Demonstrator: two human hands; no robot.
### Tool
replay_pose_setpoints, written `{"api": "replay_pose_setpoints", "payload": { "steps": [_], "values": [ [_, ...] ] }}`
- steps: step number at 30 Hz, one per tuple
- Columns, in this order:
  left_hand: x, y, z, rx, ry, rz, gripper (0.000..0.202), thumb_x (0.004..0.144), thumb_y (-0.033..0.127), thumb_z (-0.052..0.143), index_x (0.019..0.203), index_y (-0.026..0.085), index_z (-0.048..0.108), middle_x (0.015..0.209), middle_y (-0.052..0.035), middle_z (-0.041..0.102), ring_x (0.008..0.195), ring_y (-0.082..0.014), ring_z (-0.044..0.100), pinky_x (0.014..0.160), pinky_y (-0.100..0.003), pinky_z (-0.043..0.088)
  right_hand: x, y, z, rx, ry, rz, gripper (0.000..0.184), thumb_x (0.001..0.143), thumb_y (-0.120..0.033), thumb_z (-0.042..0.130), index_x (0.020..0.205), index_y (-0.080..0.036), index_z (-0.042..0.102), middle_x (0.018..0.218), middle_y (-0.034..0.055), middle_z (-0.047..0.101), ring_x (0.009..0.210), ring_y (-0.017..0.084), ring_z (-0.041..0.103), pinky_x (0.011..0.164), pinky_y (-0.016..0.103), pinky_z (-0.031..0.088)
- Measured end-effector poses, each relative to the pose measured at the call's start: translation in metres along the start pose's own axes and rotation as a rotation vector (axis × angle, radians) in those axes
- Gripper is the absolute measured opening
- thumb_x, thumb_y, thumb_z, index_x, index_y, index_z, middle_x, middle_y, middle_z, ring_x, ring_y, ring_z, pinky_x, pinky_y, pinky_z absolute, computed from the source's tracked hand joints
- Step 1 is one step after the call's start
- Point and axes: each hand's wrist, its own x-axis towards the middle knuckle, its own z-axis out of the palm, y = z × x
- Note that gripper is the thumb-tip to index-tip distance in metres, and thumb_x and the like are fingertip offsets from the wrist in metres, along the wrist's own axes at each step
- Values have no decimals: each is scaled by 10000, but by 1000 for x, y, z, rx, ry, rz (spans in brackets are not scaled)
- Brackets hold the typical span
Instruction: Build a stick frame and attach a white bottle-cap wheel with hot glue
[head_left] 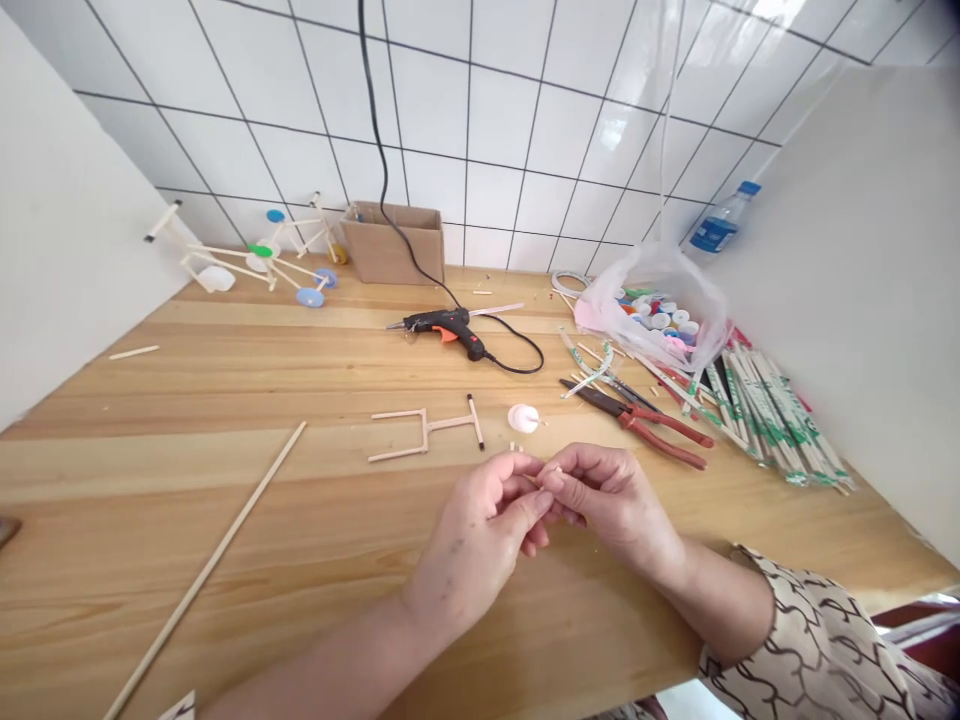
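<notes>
My left hand [487, 530] and my right hand [619, 505] meet fingertip to fingertip above the front of the wooden table. Both are closed in a pinch around something tiny and pale, mostly hidden by the fingers. Just beyond them lie a few short stick pieces [516, 447] and a white bottle cap [523, 418] with a thin stick poking from it. To the left of the cap, a small frame of glued sticks [426, 428] lies flat, its crossbar ending in black tips.
A black glue gun [446, 325] with a cord lies at the back. Red-handled pliers [645, 420], wrapped chopsticks [780, 415] and a bag of bottle caps [652, 300] are on the right. Stick-and-cap models [259, 255], a cardboard box [394, 243] and a long stick [210, 565] are leftward.
</notes>
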Motion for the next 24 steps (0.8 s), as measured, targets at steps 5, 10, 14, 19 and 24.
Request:
{"api": "replay_pose_setpoints", "payload": {
  "steps": [5,10,14,19,24],
  "values": [
    [0,-2,2,12,9,12,149,809,253,546,887,135,592,648,7,595,502,-76,479,465,-198,366,0,-1,2,83,-15,13,217,775,-337,667,704,-136,629,556,-7,628,488,92,569,462,200,386],
    [0,-3,2,-7,33,-16,178,790,260,560,909,134,599,635,9,589,498,-72,456,461,-192,335,-1,-4,6,162,-32,3,237,758,-341,680,685,-125,614,557,3,627,510,119,603,506,232,436],
    [0,-6,2,-19,34,-17,189,784,282,571,896,135,611,634,5,592,515,-79,456,481,-199,344,-1,-7,7,188,-52,-27,253,752,-348,681,663,-125,602,532,-9,599,491,122,602,516,248,463],
    [0,-7,1,62,46,0,199,792,330,569,817,143,632,644,5,580,561,-96,468,533,-216,376,-1,-8,9,207,-59,-40,263,748,-364,678,657,-136,584,529,-18,583,493,142,625,516,270,496],
    [-2,-3,0,184,68,14,253,796,369,558,696,146,622,610,8,556,570,-103,459,563,-222,375,-2,-7,11,152,-49,-112,228,783,-339,647,687,-136,601,552,-6,596,516,139,622,532,268,490]
  ]
}}
